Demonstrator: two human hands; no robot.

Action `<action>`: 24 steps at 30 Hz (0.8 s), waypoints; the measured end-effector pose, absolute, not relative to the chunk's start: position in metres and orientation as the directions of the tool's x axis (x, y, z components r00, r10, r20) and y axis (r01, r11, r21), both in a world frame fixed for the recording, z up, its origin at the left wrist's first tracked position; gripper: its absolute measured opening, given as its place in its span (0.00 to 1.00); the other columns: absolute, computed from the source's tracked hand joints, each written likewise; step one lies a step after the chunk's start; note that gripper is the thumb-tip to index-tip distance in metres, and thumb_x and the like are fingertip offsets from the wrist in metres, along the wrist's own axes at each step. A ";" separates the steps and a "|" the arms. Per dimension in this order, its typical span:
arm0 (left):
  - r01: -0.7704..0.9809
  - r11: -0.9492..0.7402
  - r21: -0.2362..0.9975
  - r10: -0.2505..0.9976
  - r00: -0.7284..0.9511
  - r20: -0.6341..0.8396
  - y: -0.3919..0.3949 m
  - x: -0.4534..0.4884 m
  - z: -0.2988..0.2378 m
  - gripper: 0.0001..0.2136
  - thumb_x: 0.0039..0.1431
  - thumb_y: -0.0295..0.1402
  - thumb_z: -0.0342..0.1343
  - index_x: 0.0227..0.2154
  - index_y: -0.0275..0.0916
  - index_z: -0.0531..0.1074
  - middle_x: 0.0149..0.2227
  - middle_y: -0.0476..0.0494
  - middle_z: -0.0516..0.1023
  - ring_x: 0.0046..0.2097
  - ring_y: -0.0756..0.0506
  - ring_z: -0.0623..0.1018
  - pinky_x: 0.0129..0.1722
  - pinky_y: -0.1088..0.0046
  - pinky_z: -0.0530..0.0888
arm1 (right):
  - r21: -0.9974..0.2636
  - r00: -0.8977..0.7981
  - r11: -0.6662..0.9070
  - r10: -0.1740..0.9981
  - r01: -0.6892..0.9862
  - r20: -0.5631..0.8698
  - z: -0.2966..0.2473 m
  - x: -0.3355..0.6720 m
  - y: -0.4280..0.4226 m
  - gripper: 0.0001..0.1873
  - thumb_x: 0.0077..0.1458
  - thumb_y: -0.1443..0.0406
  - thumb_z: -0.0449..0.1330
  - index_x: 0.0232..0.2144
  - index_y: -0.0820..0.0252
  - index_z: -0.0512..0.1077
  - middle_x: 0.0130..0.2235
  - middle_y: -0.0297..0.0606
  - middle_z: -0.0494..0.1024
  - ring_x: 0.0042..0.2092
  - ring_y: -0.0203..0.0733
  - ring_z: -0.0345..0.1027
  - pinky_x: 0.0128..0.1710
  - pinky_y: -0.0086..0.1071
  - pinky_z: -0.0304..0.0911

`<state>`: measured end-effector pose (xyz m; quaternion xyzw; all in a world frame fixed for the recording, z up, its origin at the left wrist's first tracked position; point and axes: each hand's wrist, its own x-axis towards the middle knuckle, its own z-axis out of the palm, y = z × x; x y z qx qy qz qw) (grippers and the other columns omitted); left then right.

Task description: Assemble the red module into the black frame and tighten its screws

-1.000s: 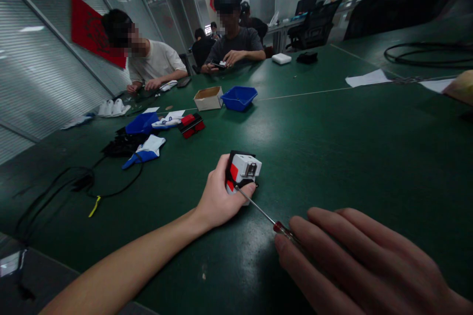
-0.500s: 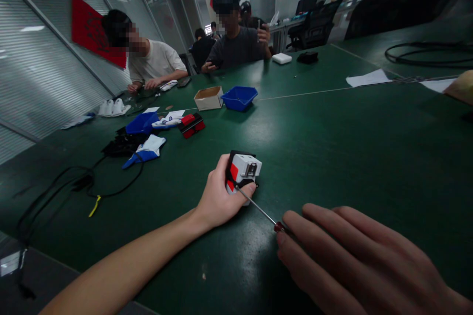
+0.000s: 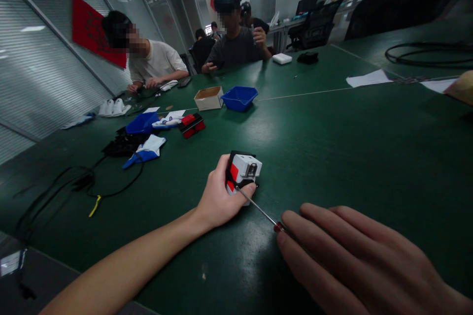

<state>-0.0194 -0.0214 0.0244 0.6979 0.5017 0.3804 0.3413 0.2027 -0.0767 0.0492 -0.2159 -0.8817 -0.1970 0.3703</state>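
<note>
My left hand is wrapped round a small boxy device, grey with red and black parts, with the thumb across its near side. A metal clip-like fitting shows on the device's end. The screwdriver has a thin steel shaft whose tip meets the device beside my left thumb. At the other end, my right hand grips the dark red handle between thumb and fingertips. Most of that handle is hidden by the fingers.
On the green table stand a cardboard box and a blue bin. A red and black item, gloves, another blue bin and black cables lie left. Two people sit across the table.
My right fingers have shifted very slightly on the screwdriver handle. My left hand and the device stay in place. Across the table, a person's raised hand has moved slightly.
</note>
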 end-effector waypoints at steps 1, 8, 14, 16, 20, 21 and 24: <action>0.439 -0.261 0.859 0.960 0.207 0.186 -0.022 -0.019 0.025 0.18 0.54 0.36 0.62 0.45 0.37 0.65 0.34 0.49 0.75 0.32 0.49 0.73 0.33 0.76 0.71 | 0.188 -0.633 0.829 0.235 0.527 0.738 0.048 0.203 -0.077 0.16 0.70 0.74 0.43 0.41 0.59 0.70 0.38 0.31 0.84 0.40 0.41 0.74 0.39 0.37 0.63; 0.435 -0.257 0.863 0.961 0.205 0.183 -0.022 -0.020 0.024 0.18 0.54 0.35 0.62 0.45 0.37 0.65 0.33 0.50 0.75 0.31 0.50 0.73 0.33 0.76 0.71 | 0.160 -0.591 0.805 0.269 0.572 0.761 0.035 0.206 -0.086 0.18 0.71 0.73 0.43 0.45 0.58 0.73 0.41 0.31 0.84 0.44 0.42 0.74 0.43 0.40 0.62; 0.434 -0.253 0.865 0.963 0.202 0.180 -0.021 -0.019 0.025 0.18 0.54 0.36 0.62 0.45 0.37 0.65 0.34 0.49 0.75 0.32 0.49 0.73 0.33 0.76 0.71 | 0.139 -0.602 0.825 0.273 0.548 0.751 0.044 0.208 -0.078 0.08 0.70 0.69 0.52 0.42 0.60 0.71 0.39 0.32 0.85 0.39 0.39 0.76 0.39 0.37 0.64; 0.436 -0.256 0.863 0.962 0.201 0.184 -0.021 -0.018 0.026 0.17 0.54 0.36 0.62 0.44 0.37 0.65 0.33 0.49 0.75 0.31 0.49 0.73 0.33 0.76 0.71 | 0.141 -0.615 0.841 0.257 0.522 0.745 0.047 0.206 -0.076 0.12 0.71 0.71 0.47 0.42 0.59 0.70 0.40 0.32 0.85 0.40 0.41 0.76 0.39 0.37 0.64; 0.443 -0.260 0.858 0.962 0.199 0.189 -0.021 -0.018 0.026 0.17 0.54 0.36 0.62 0.44 0.37 0.65 0.33 0.50 0.75 0.31 0.49 0.73 0.32 0.76 0.71 | 0.148 -0.620 0.853 0.234 0.501 0.749 0.050 0.200 -0.076 0.18 0.70 0.75 0.42 0.40 0.57 0.69 0.39 0.29 0.84 0.40 0.41 0.75 0.38 0.36 0.64; 0.444 -0.257 0.859 0.963 0.197 0.187 -0.021 -0.018 0.025 0.17 0.54 0.36 0.62 0.44 0.37 0.65 0.33 0.49 0.75 0.32 0.49 0.73 0.32 0.76 0.71 | 0.147 -0.614 0.850 0.235 0.505 0.754 0.051 0.200 -0.076 0.18 0.70 0.75 0.42 0.40 0.56 0.69 0.38 0.28 0.84 0.40 0.41 0.74 0.38 0.36 0.64; 0.442 -0.247 0.862 0.965 0.193 0.178 -0.021 -0.019 0.024 0.18 0.54 0.36 0.62 0.45 0.37 0.65 0.34 0.49 0.76 0.32 0.49 0.73 0.33 0.75 0.71 | 0.155 -0.615 0.844 0.235 0.513 0.753 0.052 0.200 -0.076 0.17 0.71 0.73 0.42 0.40 0.57 0.69 0.37 0.29 0.84 0.39 0.40 0.74 0.37 0.36 0.65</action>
